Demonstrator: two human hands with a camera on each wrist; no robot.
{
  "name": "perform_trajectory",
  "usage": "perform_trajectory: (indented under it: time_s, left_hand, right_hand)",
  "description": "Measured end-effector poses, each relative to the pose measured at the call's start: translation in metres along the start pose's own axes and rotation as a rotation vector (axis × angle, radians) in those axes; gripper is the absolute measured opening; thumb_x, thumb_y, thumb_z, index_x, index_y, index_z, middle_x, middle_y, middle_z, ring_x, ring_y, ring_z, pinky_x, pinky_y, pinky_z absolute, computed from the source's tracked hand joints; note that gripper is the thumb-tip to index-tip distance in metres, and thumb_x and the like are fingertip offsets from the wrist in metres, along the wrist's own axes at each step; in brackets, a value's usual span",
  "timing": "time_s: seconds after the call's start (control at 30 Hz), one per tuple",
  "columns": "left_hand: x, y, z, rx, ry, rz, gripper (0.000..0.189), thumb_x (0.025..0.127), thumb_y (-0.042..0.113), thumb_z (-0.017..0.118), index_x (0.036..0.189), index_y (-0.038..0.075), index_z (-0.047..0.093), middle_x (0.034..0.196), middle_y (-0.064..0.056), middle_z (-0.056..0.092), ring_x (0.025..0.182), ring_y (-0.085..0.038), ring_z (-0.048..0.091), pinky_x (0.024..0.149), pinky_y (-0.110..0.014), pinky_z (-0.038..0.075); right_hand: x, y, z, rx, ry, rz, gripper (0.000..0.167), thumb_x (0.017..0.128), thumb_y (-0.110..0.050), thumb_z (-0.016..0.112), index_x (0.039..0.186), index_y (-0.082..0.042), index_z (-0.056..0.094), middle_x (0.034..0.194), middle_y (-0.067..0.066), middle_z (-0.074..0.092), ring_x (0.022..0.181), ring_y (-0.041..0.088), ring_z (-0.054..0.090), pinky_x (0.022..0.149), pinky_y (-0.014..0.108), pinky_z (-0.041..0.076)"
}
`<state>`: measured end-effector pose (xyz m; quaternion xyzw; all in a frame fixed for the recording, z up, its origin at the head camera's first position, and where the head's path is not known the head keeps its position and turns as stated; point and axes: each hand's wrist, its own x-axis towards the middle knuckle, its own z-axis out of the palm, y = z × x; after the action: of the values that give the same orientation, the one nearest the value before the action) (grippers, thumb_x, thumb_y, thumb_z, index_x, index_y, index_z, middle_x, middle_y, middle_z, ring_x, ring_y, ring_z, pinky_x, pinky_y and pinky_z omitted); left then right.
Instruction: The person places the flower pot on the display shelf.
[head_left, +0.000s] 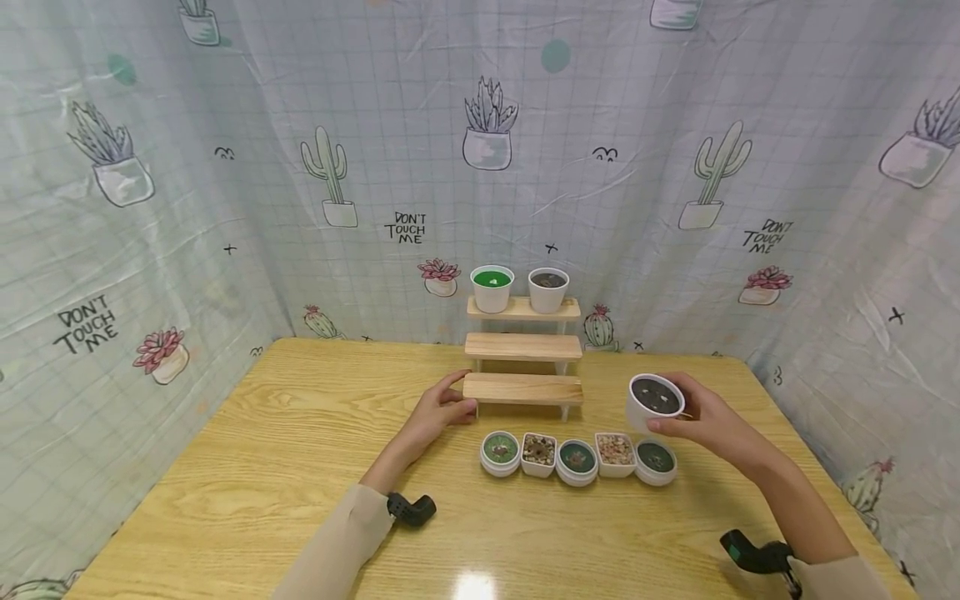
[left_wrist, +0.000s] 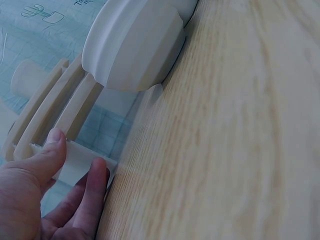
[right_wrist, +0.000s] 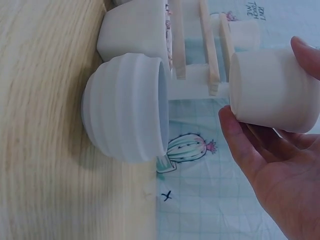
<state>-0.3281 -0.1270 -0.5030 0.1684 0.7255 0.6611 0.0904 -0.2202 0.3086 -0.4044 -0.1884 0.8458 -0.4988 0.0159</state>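
My right hand point(head_left: 702, 419) grips a round white pot point(right_wrist: 272, 90) with dark filling and small pale bits on top, raised above the table to the right of the stand. Its thumb and fingers lie around the pot's side. My left hand point(head_left: 437, 410) holds the left end of a three-step wooden display stand point(head_left: 522, 388). In the left wrist view, the thumb is on the lowest step and the fingers are at the white side panel point(left_wrist: 77, 162). On the top step stand a white pot with green filling point(head_left: 492, 292) and a white pot with grey filling point(head_left: 548, 293).
Several small white pots stand in a row before the stand: a round light-green one point(head_left: 500, 453), a square pebbled one point(head_left: 538, 454), a round dark-green one point(head_left: 577, 463), a square pinkish one point(head_left: 615, 455) and a ribbed round one point(right_wrist: 125, 107). A printed curtain point(head_left: 360, 167) surrounds the table.
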Motion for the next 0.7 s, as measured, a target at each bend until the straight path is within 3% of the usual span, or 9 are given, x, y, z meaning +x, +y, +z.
perform_trajectory:
  time_s: [0.7]
  left_hand:
    - [0.003, -0.003, 0.001, -0.005, 0.007, 0.004, 0.072, 0.101, 0.013, 0.068, 0.163, 0.014, 0.032, 0.116, -0.018, 0.064, 0.099, -0.024, 0.075, 0.092, -0.036, 0.065]
  right_hand:
    - [0.018, -0.010, 0.003, 0.029, -0.031, -0.009, 0.065, 0.098, -0.012, 0.071, 0.151, 0.001, 0.036, 0.137, 0.017, 0.051, 0.110, 0.002, 0.064, 0.087, 0.024, 0.062]
